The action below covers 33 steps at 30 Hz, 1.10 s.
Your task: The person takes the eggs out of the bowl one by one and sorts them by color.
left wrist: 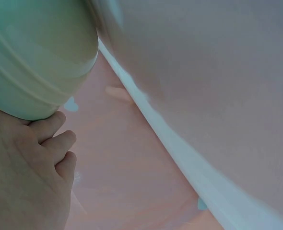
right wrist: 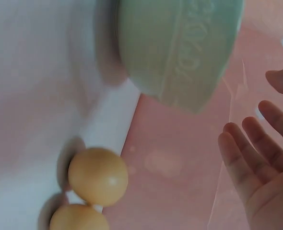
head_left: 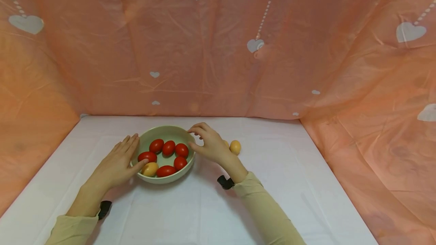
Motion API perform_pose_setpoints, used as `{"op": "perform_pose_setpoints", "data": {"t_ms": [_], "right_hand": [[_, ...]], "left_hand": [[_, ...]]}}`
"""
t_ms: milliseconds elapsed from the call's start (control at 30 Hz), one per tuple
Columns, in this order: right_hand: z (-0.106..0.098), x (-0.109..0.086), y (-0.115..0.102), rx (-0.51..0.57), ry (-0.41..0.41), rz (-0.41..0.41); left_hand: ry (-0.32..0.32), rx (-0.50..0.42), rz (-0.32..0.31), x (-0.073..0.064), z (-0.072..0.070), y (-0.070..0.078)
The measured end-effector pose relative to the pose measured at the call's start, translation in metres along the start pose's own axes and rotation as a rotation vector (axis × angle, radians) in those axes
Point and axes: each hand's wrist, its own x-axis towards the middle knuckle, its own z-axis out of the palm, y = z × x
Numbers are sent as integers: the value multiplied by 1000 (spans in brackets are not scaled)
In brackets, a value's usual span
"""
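A pale green bowl point(head_left: 167, 180) stands on the white-covered table, holding several red cherry tomatoes point(head_left: 168, 148) and one yellow cherry tomato point(head_left: 150, 169). At the bowl's left side is my left hand point(head_left: 117, 163), its fingers straight along the rim and its thumb over the edge near the yellow tomato. The left wrist view shows the fingers of that hand against the outer wall. My right hand point(head_left: 212, 144) hovers by the right rim with spread, slightly bent fingers. In the right wrist view it holds nothing and appears apart from the bowl point(right wrist: 180, 52).
Two more yellow tomatoes point(head_left: 235, 147) lie on the white cloth point(head_left: 272, 184) just right of my right hand, one partly hidden by it in the head view. An orange-pink curtain with white hearts point(head_left: 211, 67) encloses the table at the back and sides.
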Motion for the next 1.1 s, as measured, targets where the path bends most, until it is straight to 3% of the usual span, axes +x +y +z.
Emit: {"op": "perform_pose_setpoints", "data": {"t_ms": [467,800,1100], "right_hand": [[32,18,-21,-129,-316,-30],[57,34,-32,-176,-448,-124],[73,45,-39,-171,-569,-104]], "left_hand": [[-15,-23,-19,-1,-3,-4],[32,-41,-4,-1,-1,-10],[21,-59,-8,-2,0,-13]]}}
